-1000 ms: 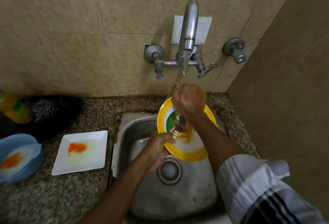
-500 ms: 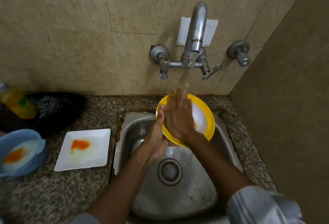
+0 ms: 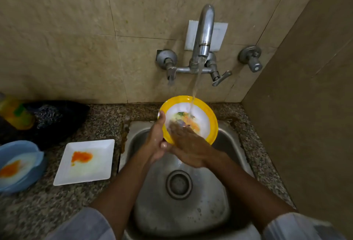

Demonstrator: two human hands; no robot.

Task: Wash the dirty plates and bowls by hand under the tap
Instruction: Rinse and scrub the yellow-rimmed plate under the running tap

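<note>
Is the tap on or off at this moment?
On. A stream of water runs from the tap spout onto the yellow-rimmed plate.

Round plate (image 3: 207, 123) over the sink (image 3: 225, 192), below the tap (image 3: 203, 35), square plate (image 3: 86, 162) on counter (image 3: 47, 211) left, bowl (image 3: 28, 150) farther left.

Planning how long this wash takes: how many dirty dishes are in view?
3: a yellow-rimmed plate held under the tap over the sink, a square white plate on the counter, and a blue bowl at the left edge. Others may lie out of frame.
</note>
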